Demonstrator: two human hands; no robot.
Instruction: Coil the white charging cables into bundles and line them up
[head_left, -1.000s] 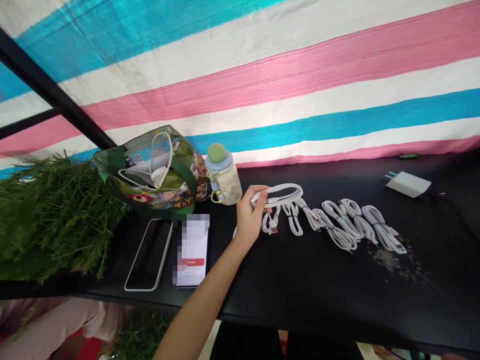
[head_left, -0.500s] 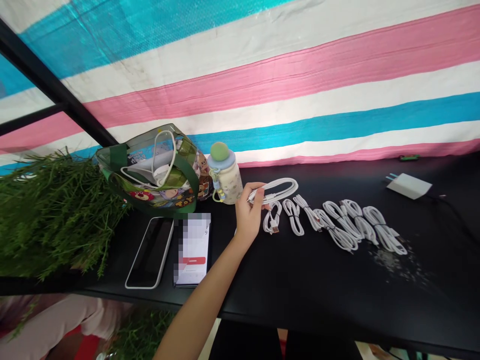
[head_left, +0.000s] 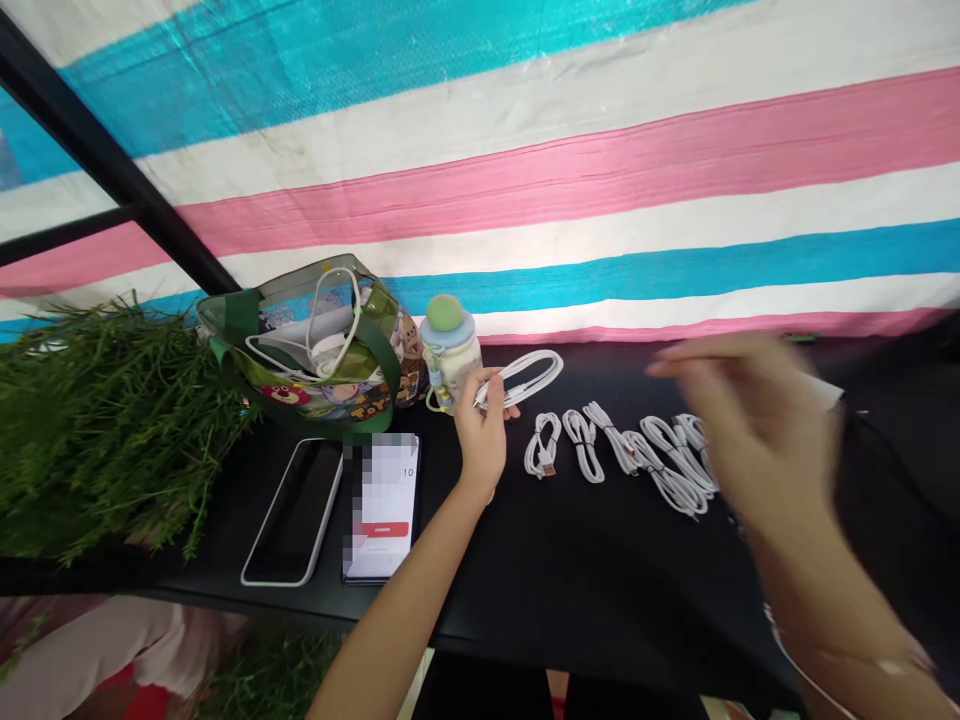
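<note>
My left hand is closed around one end of a looped white charging cable, its coil sticking out to the right above the black table. On the right, my right hand is raised over the table and smeared by motion; whether it holds anything cannot be made out. Between the hands lies a row of bundled white cables with dark ties, several in number. One small bundle with a USB plug lies nearest my left hand. The right end of the row is hidden behind my right hand.
A cream bottle with a green-topped lid stands behind my left hand. Left of it are a green see-through bag, a dark-screened phone, a lit phone and a leafy plant. A white charger is partly covered.
My right hand has come into view from the right, over the end of the cable row. My left hand, still holding the cable, sits slightly further left. The lit phone's number changed from 9 to 10.
</note>
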